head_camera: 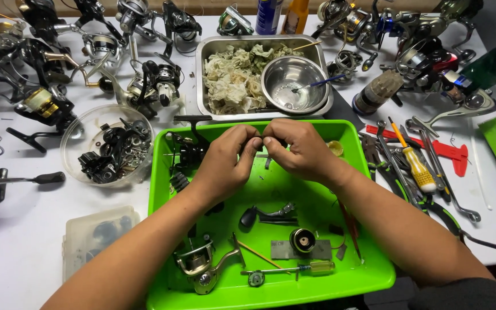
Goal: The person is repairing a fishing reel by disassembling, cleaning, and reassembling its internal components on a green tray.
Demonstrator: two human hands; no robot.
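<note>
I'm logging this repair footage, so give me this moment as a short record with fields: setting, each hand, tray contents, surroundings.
setting: white table seen from a head camera
left hand: fingertips pinched on a small part, too small to identify
right hand: pinched on the same part, meeting the left hand
work surface: green tray under both hands
in tray: reel body, small screwdriver, black handle piece
behind tray: metal pan with rags and a steel bowl
right of tray: yellow-handled screwdriver
left of tray: clear bowl of parts
</note>
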